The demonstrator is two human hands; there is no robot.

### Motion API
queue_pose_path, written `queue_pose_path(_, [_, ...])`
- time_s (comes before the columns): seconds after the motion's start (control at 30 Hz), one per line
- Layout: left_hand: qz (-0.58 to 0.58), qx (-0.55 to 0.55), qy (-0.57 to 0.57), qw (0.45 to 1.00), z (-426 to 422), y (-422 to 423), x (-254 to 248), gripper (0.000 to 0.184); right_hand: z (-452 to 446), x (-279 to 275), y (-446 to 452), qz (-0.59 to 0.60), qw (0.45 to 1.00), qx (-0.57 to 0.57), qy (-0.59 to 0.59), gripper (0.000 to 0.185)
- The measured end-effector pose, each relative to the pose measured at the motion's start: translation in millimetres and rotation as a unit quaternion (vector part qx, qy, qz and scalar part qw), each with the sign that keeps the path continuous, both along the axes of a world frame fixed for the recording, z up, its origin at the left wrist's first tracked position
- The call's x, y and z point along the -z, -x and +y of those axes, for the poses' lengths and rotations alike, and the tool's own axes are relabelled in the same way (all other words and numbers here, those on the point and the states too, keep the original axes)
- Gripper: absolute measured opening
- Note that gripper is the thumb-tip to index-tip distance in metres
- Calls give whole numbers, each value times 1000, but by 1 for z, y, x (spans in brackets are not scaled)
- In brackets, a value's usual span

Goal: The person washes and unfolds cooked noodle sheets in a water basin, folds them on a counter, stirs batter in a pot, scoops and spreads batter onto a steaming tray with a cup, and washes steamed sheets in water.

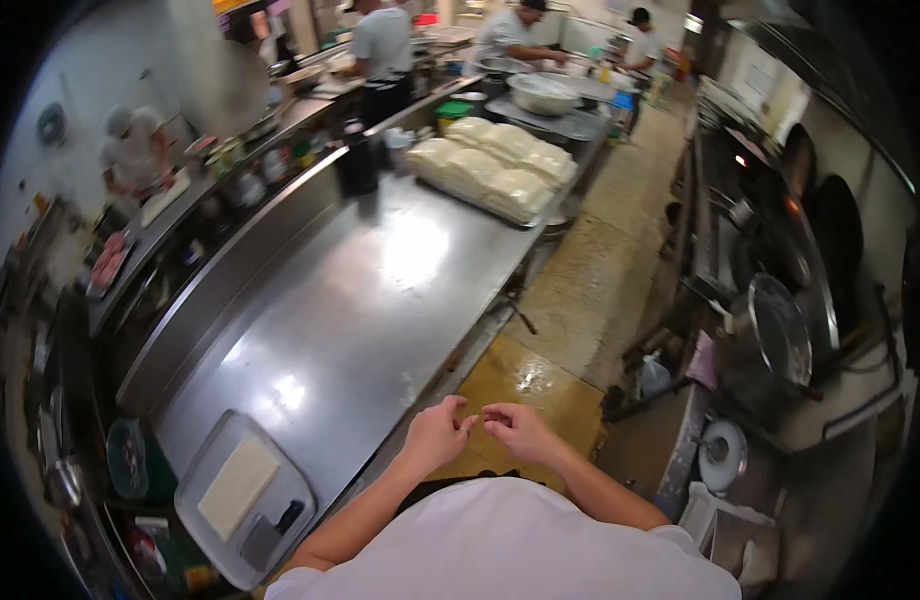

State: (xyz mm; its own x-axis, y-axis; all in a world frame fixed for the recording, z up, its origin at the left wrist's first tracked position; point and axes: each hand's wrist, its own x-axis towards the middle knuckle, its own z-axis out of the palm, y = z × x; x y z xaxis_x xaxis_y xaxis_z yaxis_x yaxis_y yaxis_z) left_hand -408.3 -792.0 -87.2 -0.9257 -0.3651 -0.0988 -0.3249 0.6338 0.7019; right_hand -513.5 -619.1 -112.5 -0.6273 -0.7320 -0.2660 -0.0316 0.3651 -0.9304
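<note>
Your left hand [438, 438] and right hand [523, 432] curl, nearly meeting, beside the worktop [320, 310]; cannot tell whether pinching. Worktop's near end: tray [212, 455], pale slab [238, 487] within.

White glare pools on the steel table [330, 325] (edges curve into black); background softly blurred.

My bare left hand [440, 435] and bare right hand [521, 430] hover before me, fingers [450, 404] loosely curled, tips just apart, both bare forearms [378, 498] angled inward.
</note>
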Motion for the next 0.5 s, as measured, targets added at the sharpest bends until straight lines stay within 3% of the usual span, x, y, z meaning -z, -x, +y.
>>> queue_pose_path(0.27, [-17, 197, -32, 980, 110, 136, -20, 37, 129, -37, 66, 74, 979, 188, -26, 36])
queue_pose_path(0.5, [0, 409, -53, 911, 208, 252, -24, 37, 223, -48, 111, 127, 904, 408, -12, 29])
